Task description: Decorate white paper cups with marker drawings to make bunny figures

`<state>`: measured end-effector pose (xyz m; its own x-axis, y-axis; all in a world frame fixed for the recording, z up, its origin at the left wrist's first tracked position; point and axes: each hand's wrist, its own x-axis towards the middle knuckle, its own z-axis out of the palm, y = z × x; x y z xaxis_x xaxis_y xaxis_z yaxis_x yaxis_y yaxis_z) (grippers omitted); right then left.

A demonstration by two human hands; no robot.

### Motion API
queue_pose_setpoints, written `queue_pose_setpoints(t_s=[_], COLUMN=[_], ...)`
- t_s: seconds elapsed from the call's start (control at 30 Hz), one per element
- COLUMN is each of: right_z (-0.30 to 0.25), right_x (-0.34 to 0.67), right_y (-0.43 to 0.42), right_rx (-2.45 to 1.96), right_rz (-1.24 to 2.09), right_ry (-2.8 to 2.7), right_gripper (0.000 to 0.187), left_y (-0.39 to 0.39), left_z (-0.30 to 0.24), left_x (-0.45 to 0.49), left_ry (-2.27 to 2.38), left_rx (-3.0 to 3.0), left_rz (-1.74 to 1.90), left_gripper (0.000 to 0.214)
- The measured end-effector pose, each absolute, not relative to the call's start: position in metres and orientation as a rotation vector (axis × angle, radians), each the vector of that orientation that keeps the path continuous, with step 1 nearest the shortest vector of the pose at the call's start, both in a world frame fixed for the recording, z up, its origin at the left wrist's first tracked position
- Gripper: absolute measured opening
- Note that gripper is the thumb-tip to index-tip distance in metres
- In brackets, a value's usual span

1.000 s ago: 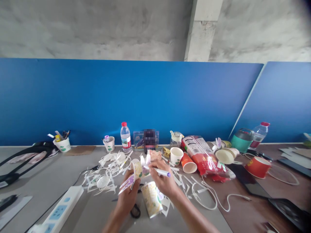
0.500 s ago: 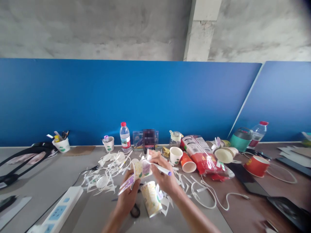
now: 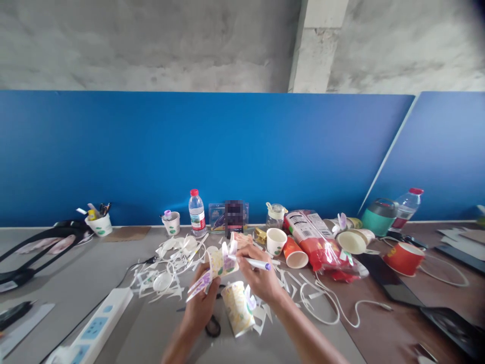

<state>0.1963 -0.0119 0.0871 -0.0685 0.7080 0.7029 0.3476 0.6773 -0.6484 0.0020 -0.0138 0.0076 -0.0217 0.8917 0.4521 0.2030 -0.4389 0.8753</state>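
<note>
My left hand (image 3: 201, 302) is closed round a cut paper cup (image 3: 215, 263) with yellow and purple colouring, held above the desk. Purple-marked paper strips stick out beside its fingers and up from the cup. In my right hand (image 3: 261, 280) is a white marker (image 3: 256, 263) with a purple end, its other end against the purple-coloured part of the cup. Below the hands, a second yellow-patterned paper cup (image 3: 237, 308) lies tilted on the desk. Black-handled scissors (image 3: 212, 327) lie partly hidden behind my left hand.
White paper scraps (image 3: 162, 280) spread across the middle. A power strip (image 3: 99, 326) lies at left. Behind stand a water bottle (image 3: 196, 215) and a white cup (image 3: 276, 241). To the right are a red snack bag (image 3: 316, 245), a white cable (image 3: 337, 308) and a red cup (image 3: 404, 259).
Both hands keep their hold on the cup and the marker, and the marker has shifted slightly against the cup. The whole view has moved a little.
</note>
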Motion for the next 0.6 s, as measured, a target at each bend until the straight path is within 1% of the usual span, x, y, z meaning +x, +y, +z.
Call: queue_pose_setpoints(t_s=[0.2, 0.4, 0.6], right_z=[0.0876, 0.0851, 0.0835], right_x=[0.1967, 0.1952, 0.1946], right_y=[-0.0126, -0.0133, -0.0111], right_rx=[-0.888, -0.88, -0.86], right_rz=[0.401, 0.433, 0.444], right_ry=[-1.753, -1.749, -1.726], right_gripper=[0.021, 0.019, 0.018], left_y=[-0.012, -0.0117, -0.0113], left_z=[0.0052, 0.0052, 0.0045], left_x=[0.0023, 0.0017, 0.0011], left_ry=[1.178, 1.188, 1.151], left_rx=[1.629, 1.588, 1.589], left_rz=[1.517, 1.535, 1.511], left_gripper=[0.027, 0.034, 0.034])
